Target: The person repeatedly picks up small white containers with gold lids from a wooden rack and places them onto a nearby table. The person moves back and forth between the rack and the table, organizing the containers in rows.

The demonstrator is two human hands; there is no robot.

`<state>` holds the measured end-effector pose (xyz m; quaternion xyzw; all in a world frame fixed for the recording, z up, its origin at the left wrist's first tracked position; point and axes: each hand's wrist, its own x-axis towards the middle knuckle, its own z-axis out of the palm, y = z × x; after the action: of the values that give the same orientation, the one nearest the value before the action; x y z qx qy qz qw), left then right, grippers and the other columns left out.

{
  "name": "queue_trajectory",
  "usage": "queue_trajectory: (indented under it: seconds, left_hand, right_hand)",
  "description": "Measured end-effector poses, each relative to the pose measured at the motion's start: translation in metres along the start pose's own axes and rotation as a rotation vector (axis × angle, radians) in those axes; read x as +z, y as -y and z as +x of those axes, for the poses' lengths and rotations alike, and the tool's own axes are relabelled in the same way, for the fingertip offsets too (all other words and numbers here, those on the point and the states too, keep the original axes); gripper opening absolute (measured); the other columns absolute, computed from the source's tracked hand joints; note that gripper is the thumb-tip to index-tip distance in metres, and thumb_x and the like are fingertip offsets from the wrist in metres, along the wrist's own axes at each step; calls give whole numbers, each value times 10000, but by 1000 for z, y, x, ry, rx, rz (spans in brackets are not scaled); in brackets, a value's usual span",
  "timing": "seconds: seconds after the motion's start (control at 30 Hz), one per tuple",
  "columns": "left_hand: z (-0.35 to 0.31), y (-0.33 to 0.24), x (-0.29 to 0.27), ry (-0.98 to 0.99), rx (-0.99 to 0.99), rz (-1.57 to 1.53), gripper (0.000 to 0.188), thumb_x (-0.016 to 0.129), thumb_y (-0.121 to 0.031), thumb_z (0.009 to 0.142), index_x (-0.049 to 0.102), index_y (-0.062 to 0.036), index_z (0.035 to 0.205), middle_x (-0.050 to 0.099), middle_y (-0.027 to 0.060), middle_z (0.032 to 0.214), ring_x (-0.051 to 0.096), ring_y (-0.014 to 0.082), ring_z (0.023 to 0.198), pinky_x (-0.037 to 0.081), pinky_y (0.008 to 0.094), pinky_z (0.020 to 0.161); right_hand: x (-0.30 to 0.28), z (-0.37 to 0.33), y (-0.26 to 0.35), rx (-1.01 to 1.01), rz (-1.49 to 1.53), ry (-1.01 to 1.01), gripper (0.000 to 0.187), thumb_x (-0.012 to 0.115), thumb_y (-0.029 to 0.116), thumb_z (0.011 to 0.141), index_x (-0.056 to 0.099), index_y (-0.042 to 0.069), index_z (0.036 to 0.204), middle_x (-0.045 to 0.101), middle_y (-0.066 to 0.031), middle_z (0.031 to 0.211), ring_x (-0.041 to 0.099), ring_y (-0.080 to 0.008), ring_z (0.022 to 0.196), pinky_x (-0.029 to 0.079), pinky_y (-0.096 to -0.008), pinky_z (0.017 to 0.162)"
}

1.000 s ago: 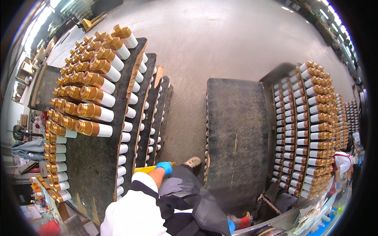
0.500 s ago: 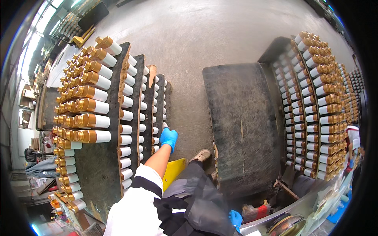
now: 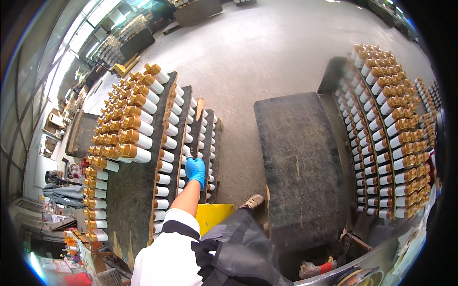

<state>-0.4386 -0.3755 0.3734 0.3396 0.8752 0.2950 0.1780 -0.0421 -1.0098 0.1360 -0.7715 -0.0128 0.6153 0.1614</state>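
My left hand [image 3: 195,171], in a blue glove, reaches forward into the left stack of dark boards. Its fingers are closed. A small pale bottle-like piece [image 3: 188,153] sticks out beyond them, mostly covered by the glove. Around the hand, rows of white bottles [image 3: 170,129] stand between the stacked boards [image 3: 164,102]. On the top board, bottles with white bodies and gold shoulders and necks [image 3: 136,138] stand in close rows, with bare board at its near part. My right hand is out of the picture.
A dark bare-topped board [image 3: 300,162] lies on my right, beside tiers of gold-and-white bottles [image 3: 405,143]. A yellow panel [image 3: 214,215] stands by my legs, near my shoe [image 3: 254,201]. Grey floor [image 3: 238,71] runs between the stacks; a yellow pallet jack [image 3: 125,66] is far left.
My left hand has moved left from the aisle side in among the boards, the pale piece moving with it. My right hand has gone out of view. The view has shifted.
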Motion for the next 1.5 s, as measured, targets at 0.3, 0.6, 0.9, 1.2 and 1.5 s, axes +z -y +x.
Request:
queue_trajectory:
  seconds: [0.3, 0.6, 0.9, 1.2, 1.5]
  left_hand:
    - [22, 33, 30, -81, 225, -35, 335, 450, -178, 780, 526, 25, 1036, 586, 242, 859, 587, 360, 747, 453, 427, 666]
    - [-93, 180, 236, 1285, -160, 88, 249, 525, -151, 832, 608, -32, 1035, 596, 33, 719, 560, 130, 660, 463, 274, 579]
    - [-142, 252, 429, 992, -520, 56, 586, 560, -497, 818, 446, -121, 1252, 530, 159, 1109, 544, 267, 944, 462, 428, 767]
    - [-143, 254, 479, 914, -702, -130, 884, 623, -560, 749, 274, -29, 1363, 301, 222, 1386, 368, 397, 1212, 328, 503, 965]
    - [-142, 220, 435, 759, -724, -55, 829, 523, -617, 785, 250, -128, 1396, 261, 157, 1429, 313, 393, 1247, 299, 511, 978]
  right_hand:
    - [15, 47, 65, -94, 333, -112, 193, 582, 203, 844, 638, 40, 930, 622, -61, 733, 543, -131, 503, 423, -246, 436]
    - [13, 110, 121, -207, 246, -323, 179, 578, 175, 791, 638, 6, 779, 572, -30, 634, 511, -100, 540, 436, -267, 518]
    - [-55, 312, 62, 103, 347, -835, 744, 401, 519, 890, 334, -103, 1291, 337, -266, 1352, 355, -329, 1257, 277, -348, 1045]
    - [-57, 374, 53, 61, 1247, -678, 837, 478, 633, 795, 396, -28, 1302, 424, -125, 1332, 455, -267, 1161, 337, -349, 997]
    - [-65, 255, 139, -3, 1274, -918, 734, 509, 546, 820, 458, -50, 1245, 470, -159, 1285, 503, -274, 1094, 381, -369, 957]
